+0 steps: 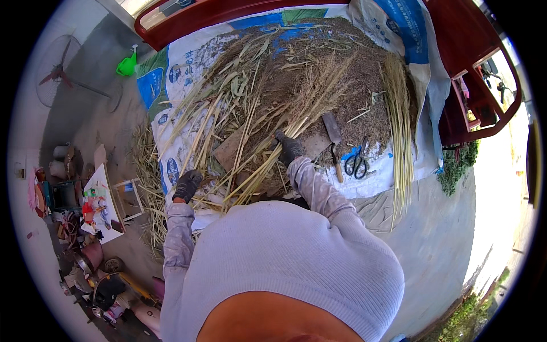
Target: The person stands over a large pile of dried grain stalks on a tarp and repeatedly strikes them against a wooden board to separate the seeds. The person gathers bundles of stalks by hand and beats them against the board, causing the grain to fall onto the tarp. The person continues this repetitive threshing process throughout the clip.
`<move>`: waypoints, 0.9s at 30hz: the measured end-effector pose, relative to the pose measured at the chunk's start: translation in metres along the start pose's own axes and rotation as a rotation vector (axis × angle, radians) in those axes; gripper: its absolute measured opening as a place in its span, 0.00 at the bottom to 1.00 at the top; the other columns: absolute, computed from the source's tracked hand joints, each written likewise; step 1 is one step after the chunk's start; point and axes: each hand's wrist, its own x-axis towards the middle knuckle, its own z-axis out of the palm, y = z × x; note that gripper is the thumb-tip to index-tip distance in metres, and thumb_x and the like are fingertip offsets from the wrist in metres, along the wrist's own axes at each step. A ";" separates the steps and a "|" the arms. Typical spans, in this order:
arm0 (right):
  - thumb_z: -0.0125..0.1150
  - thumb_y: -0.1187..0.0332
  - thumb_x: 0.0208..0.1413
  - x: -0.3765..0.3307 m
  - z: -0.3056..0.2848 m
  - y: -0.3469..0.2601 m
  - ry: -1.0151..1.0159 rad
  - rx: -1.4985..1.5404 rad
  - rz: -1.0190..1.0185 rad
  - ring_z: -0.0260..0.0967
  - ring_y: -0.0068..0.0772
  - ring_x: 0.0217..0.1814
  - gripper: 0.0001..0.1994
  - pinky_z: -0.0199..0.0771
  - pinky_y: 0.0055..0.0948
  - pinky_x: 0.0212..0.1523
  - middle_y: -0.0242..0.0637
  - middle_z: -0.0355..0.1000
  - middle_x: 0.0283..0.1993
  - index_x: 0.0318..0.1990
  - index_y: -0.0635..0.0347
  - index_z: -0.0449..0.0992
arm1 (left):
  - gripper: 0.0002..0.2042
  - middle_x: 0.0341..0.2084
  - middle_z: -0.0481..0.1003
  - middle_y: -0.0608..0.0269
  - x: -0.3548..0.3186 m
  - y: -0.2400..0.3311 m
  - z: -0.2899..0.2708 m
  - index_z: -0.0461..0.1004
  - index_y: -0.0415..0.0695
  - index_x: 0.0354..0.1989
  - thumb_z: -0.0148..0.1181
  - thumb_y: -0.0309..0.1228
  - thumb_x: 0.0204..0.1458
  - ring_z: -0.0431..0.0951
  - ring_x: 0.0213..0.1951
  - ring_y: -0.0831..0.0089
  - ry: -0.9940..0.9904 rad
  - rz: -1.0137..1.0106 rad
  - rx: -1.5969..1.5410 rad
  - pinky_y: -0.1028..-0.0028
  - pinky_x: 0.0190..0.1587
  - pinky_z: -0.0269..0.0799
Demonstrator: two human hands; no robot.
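Note:
My right hand point(289, 147), in a dark glove, is closed around a bundle of dry stalks point(305, 117). Their feathery seed heads fan out toward the far side, and the pale stems reach back toward my body. My left hand point(188, 185), also gloved, is at the left beside loose leafy stalks point(211, 122). Its fingers look curled together; what they hold, if anything, I cannot make out. A flat-bladed knife point(331, 128) with a wooden handle lies right of my right hand, and black scissors point(357, 163) lie beside it.
A sorted row of stalks point(399, 114) lies at the right on white-and-blue woven sacks point(428, 91). Brown seed debris point(364, 74) covers the middle. Red metal rails point(194, 24) border the far side. A fan point(58, 73) and a green watering can point(126, 65) stand left.

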 end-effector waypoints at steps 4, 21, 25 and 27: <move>0.57 0.68 0.51 -0.008 0.004 0.018 -0.091 -0.132 0.102 0.66 0.28 0.23 0.08 0.70 0.29 0.24 0.36 0.70 0.28 0.35 0.64 0.71 | 0.17 0.37 0.72 0.55 0.032 0.123 0.064 0.68 0.37 0.45 0.57 0.32 0.48 0.71 0.40 0.71 -0.017 0.178 -0.064 0.72 0.43 0.66; 0.60 0.68 0.47 0.046 -0.072 -0.015 -0.022 -0.179 0.075 0.62 0.25 0.18 0.08 0.67 0.26 0.19 0.31 0.68 0.23 0.34 0.59 0.70 | 0.10 0.25 0.75 0.58 -0.097 -0.020 0.156 0.74 0.43 0.28 0.49 0.33 0.52 0.75 0.31 0.66 -0.006 -0.001 -0.148 0.69 0.37 0.69; 0.59 0.69 0.48 0.042 -0.066 -0.002 -0.018 -0.262 0.155 0.62 0.26 0.18 0.06 0.67 0.26 0.18 0.32 0.68 0.22 0.30 0.59 0.71 | 0.09 0.25 0.75 0.61 -0.135 -0.018 0.133 0.74 0.41 0.28 0.52 0.34 0.51 0.74 0.30 0.72 -0.031 -0.059 -0.248 0.73 0.37 0.69; 0.59 0.70 0.48 0.059 -0.066 -0.004 -0.037 -0.377 0.192 0.62 0.26 0.18 0.05 0.67 0.27 0.18 0.33 0.68 0.21 0.29 0.59 0.71 | 0.10 0.24 0.75 0.62 -0.121 0.040 0.127 0.74 0.40 0.28 0.53 0.35 0.50 0.73 0.28 0.72 -0.001 -0.145 -0.377 0.74 0.34 0.68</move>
